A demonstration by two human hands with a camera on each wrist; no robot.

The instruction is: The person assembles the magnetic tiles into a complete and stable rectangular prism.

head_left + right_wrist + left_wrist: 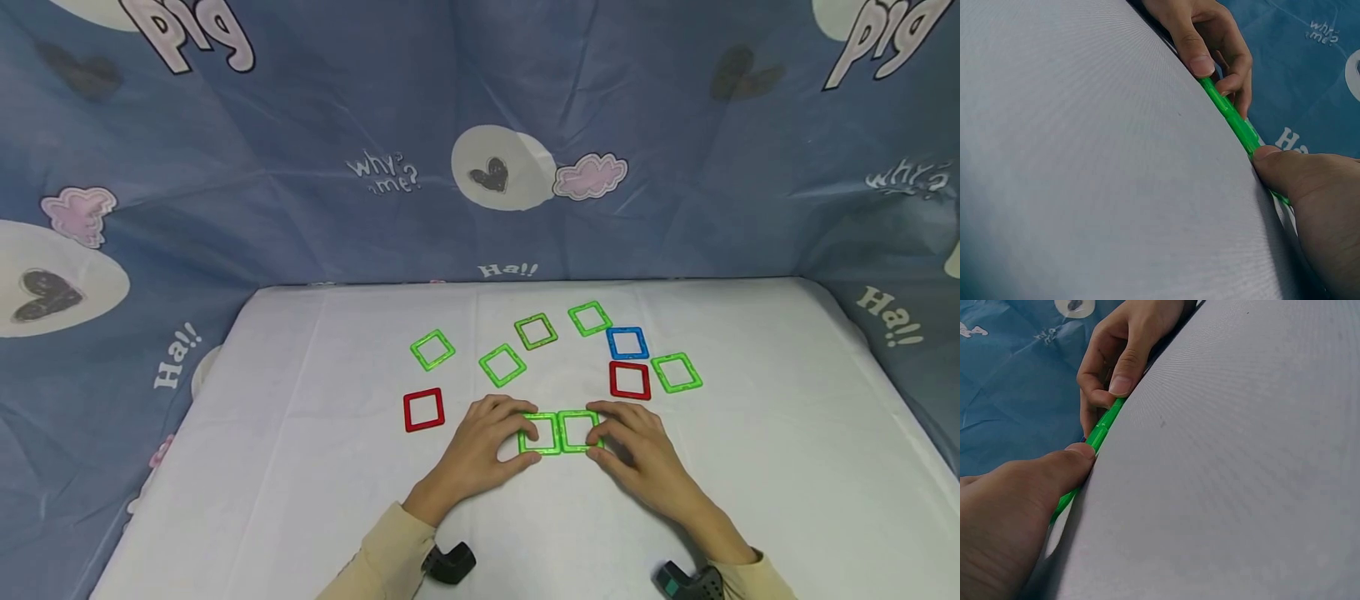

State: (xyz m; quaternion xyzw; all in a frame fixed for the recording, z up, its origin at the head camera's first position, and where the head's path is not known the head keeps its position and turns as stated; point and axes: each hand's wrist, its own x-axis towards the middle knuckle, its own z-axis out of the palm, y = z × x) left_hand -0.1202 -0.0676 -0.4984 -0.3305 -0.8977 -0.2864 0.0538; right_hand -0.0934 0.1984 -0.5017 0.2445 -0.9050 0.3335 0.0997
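Two green square frame tiles lie side by side, their edges meeting: the left tile point(546, 451) and the right tile point(576, 413). My left hand point(483, 442) grips the left tile from its outer side, thumb at the near edge and fingers at the far edge. Mirroring it, my right hand point(641, 454) holds the right tile, thumb near and fingers beyond. From the left wrist view the green edge point(1102, 428) shows as a thin strip low at the cloth, between both thumbs. In the right wrist view, my right thumb point(1272, 161) presses that same strip.
Beyond my left hand lie a red tile point(407, 412) and a green tile point(441, 361). Further green tiles point(512, 376) spread across the middle back. Just past my right hand are a red tile point(632, 396), a blue tile point(628, 357) and a green one point(684, 387). A blue printed curtain point(300, 225) hangs behind the white table point(300, 467).
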